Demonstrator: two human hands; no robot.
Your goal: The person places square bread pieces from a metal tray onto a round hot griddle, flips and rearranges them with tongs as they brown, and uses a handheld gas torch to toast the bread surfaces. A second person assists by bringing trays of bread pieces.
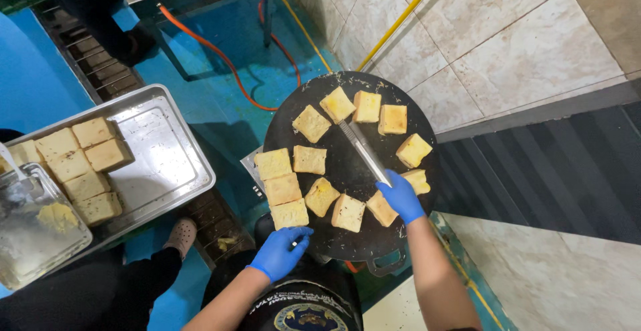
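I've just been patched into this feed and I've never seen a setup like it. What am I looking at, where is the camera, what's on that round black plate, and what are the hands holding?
The one picture comes from a camera on a person's head, looking straight down. There is no machine: two bare arms in blue gloves do the work. The right hand holds metal tongs over a round black griddle, where about a dozen square bread slices lie browning. The left hand rests at the griddle's near edge, closed around something small that I cannot make out. To the left, a metal tray holds more slices stacked together, beside a clear container. An orange hose runs across the blue floor.
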